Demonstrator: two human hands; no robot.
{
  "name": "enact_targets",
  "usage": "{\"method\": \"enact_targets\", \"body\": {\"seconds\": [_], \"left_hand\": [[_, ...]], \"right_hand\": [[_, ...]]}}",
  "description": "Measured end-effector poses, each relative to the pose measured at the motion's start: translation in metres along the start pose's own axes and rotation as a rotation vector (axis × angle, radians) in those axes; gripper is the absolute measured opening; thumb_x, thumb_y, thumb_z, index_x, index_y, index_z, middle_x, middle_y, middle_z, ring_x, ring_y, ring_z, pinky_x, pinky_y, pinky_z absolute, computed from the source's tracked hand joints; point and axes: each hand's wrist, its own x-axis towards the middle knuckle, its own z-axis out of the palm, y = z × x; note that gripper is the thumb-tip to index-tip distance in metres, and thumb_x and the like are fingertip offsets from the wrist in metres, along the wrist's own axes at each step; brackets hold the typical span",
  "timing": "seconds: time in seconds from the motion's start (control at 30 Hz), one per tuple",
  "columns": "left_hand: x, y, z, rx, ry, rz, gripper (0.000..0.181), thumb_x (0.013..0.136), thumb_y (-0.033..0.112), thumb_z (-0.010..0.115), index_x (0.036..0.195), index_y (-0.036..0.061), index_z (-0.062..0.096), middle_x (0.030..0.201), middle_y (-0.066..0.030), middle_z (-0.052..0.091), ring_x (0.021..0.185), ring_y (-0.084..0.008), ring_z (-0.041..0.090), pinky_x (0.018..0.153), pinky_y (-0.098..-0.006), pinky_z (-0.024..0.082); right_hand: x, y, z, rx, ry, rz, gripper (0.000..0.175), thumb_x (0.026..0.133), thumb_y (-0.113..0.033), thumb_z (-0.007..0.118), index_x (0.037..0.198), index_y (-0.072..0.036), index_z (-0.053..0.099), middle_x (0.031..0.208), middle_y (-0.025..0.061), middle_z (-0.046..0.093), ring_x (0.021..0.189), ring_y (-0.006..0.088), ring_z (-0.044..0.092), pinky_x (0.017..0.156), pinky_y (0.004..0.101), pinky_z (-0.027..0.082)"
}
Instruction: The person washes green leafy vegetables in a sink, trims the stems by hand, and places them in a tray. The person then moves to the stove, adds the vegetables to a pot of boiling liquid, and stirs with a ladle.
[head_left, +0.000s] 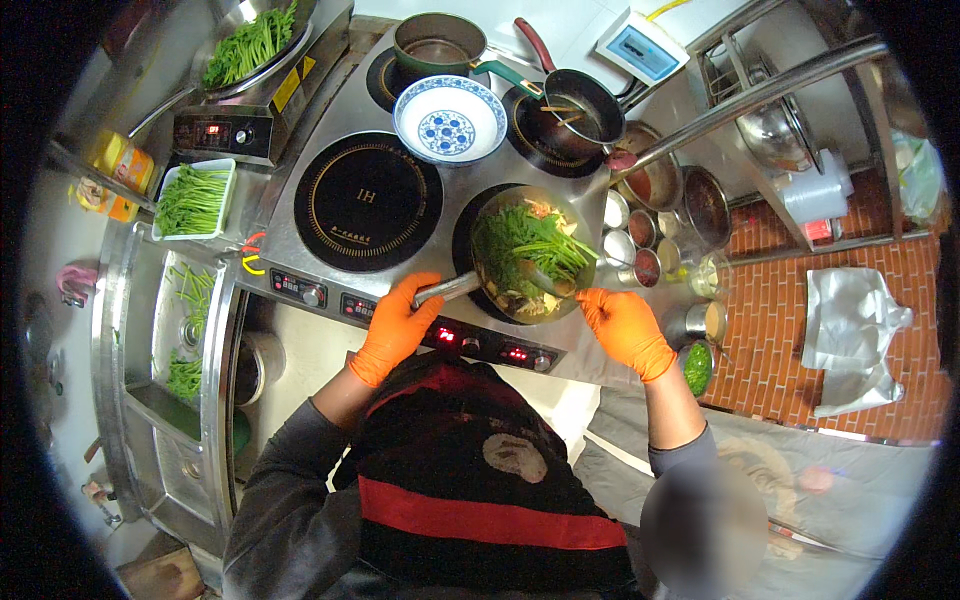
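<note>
My left hand (397, 326), in an orange glove, is closed around the metal handle (450, 288) of a wok. The wok (487, 289) rests on the front right induction hob and holds leafy green stalks (532, 247) with pale and orange-red pieces around them. At the wok's right front rim, my right hand (621, 326), also gloved in orange, grips a utensil whose handle is mostly hidden by the fingers. Its curved metal head (544, 281), apparently a ladle or spatula, lies among the food. Behind the wok stands a blue-and-white bowl (450, 120) with nothing in it.
A green-handled saucepan (439, 45) and a dark frying pan (585, 101) stand at the back. Several seasoning containers (643, 229) sit right of the wok. A tray of green stalks (195, 199) and a steel sink (169, 300) are at left. A metal rail (750, 105) crosses the upper right.
</note>
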Motion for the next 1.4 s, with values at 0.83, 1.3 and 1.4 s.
{"method": "enact_targets", "body": {"seconds": [0.83,1.3,1.4], "left_hand": [[0.002,0.002,-0.011,0.122,-0.088,0.02,0.036,0.093,0.021,0.066,0.126,0.0063,0.06,0.102,-0.0144,0.07,0.082,-0.0246,0.066,0.073,-0.0341,0.051],[0.0,0.001,-0.012,0.122,-0.101,0.028,0.037,0.094,0.021,0.066,0.127,0.0062,0.059,0.102,-0.0135,0.07,0.079,-0.021,0.065,0.072,-0.032,0.051],[-0.001,-0.001,-0.01,0.11,-0.082,0.045,0.038,0.093,0.02,0.067,0.128,0.0063,0.059,0.101,-0.0127,0.07,0.078,-0.0197,0.064,0.071,-0.0315,0.051]], "right_hand": [[0.041,-0.051,0.014,0.23,0.276,0.147,0.023,0.099,-0.02,0.053,0.108,-0.008,0.071,0.088,0.0209,0.071,0.081,0.0392,0.069,0.071,0.0447,0.055],[0.052,-0.054,0.06,-0.636,0.074,0.026,0.018,0.093,-0.018,0.056,0.086,-0.007,0.068,0.093,0.0146,0.065,0.078,0.0326,0.068,0.066,0.0456,0.054],[0.048,-0.049,0.044,-0.62,0.128,-0.046,0.018,0.094,-0.019,0.055,0.089,-0.009,0.068,0.088,0.0123,0.064,0.076,0.0323,0.067,0.064,0.0456,0.053]]}}
